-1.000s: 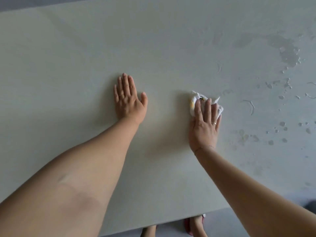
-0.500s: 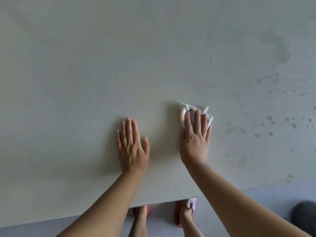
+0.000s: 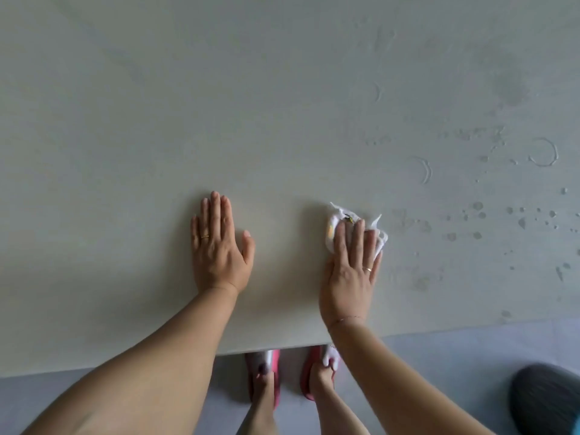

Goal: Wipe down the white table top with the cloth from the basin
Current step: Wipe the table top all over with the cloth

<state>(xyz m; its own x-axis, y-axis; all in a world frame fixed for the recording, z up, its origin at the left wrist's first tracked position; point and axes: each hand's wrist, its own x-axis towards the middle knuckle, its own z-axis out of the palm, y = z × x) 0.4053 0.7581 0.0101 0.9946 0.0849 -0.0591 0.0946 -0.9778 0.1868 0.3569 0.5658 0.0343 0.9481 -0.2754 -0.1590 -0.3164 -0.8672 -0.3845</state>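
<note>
The white table top (image 3: 282, 89) fills most of the view. A small crumpled white cloth (image 3: 337, 219) lies on it near the front edge, right of centre. My right hand (image 3: 351, 271) presses flat on the cloth with straight fingers, hiding most of it. My left hand (image 3: 218, 246) rests flat on the bare table a hand's width to the left, fingers straight and together. The basin is out of view.
Water drops, smears and a ring mark (image 3: 543, 152) wet the right part of the table. The table's front edge (image 3: 125, 364) runs below my wrists. My feet in pink slippers (image 3: 266, 372) stand on the grey floor. A dark round object (image 3: 549, 403) sits at bottom right.
Both hands have drawn back toward the table's front edge, the right one dragging the cloth with it. My view has tilted down, showing more floor and my feet.
</note>
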